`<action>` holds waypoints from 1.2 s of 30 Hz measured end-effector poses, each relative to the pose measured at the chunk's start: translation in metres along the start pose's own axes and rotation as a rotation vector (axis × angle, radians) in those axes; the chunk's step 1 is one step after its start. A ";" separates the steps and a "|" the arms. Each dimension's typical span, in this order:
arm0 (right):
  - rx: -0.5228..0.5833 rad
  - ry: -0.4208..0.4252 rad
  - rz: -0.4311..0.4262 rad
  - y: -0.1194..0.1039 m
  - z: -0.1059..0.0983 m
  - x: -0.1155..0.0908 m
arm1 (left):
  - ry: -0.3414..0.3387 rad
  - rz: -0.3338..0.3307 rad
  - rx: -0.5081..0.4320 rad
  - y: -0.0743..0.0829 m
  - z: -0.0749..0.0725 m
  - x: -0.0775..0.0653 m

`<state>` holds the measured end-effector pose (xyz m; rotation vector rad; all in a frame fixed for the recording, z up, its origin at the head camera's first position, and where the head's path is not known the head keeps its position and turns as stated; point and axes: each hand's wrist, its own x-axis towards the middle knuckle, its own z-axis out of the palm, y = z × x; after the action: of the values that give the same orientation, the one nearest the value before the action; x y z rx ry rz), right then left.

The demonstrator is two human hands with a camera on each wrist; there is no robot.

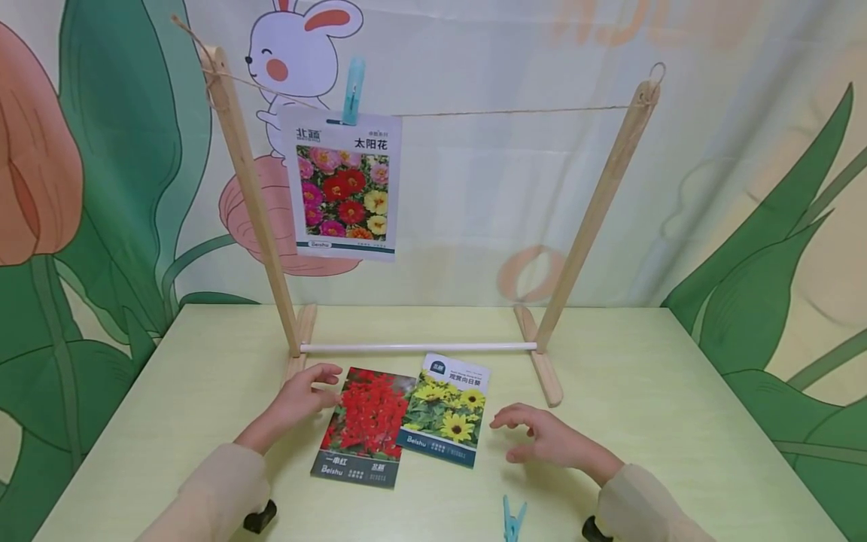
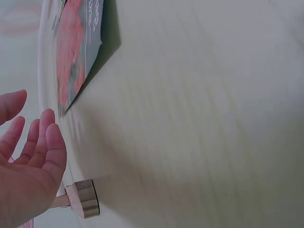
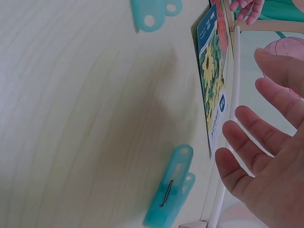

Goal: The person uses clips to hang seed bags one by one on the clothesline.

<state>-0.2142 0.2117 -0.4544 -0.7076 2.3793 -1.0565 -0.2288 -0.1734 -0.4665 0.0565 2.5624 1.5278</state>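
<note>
A seed packet with red flowers (image 1: 369,414) lies on the table, one edge under a sunflower seed packet (image 1: 445,406). My left hand (image 1: 301,399) hovers at the red packet's left side, fingers loosely bent and holding nothing. To the right of the sunflower packet is my right hand (image 1: 549,443), fingers relaxed and apart, also holding nothing. One blue clothespin (image 1: 512,519) rests near the table's front edge. A second blue clothespin (image 3: 170,190) shows below the right hand in the right wrist view; the hand hides it in the head view.
A wooden frame with two leaning posts (image 1: 599,211) and a white crossbar (image 1: 413,347) stands behind the packets. From its string (image 1: 501,112) hangs another flower seed packet (image 1: 345,196), clipped by a blue clothespin (image 1: 353,92). A printed curtain (image 1: 460,203) covers the back.
</note>
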 end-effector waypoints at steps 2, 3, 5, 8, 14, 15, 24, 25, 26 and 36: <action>0.007 -0.004 0.016 0.000 0.000 -0.001 | 0.000 -0.010 -0.006 -0.001 0.001 0.001; 0.009 -0.008 0.021 0.001 0.000 -0.001 | -0.002 -0.016 -0.007 -0.001 0.001 0.001; 0.011 -0.015 0.027 0.002 0.001 -0.002 | -0.005 -0.027 -0.015 -0.001 0.002 0.002; 0.016 -0.025 0.023 0.003 0.002 -0.004 | -0.008 -0.038 -0.023 -0.002 0.003 0.003; 0.017 -0.037 0.019 0.004 0.005 -0.007 | -0.012 -0.069 -0.017 -0.004 0.005 0.005; 0.018 -0.038 0.022 0.004 0.005 -0.008 | -0.011 -0.076 -0.013 -0.004 0.005 0.005; 0.028 -0.052 0.041 0.008 0.010 -0.011 | 0.000 -0.091 0.006 -0.006 0.009 0.005; 0.029 -0.052 0.038 0.008 0.010 -0.012 | 0.003 -0.092 0.005 -0.007 0.009 0.006; 0.030 -0.053 0.035 0.008 0.010 -0.013 | 0.003 -0.093 0.009 -0.007 0.009 0.006; 0.017 -0.069 0.043 0.009 0.014 -0.017 | 0.010 -0.093 0.021 -0.008 0.010 0.007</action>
<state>-0.1953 0.2197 -0.4667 -0.6729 2.3140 -1.0177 -0.2336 -0.1672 -0.4790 -0.0673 2.5501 1.4718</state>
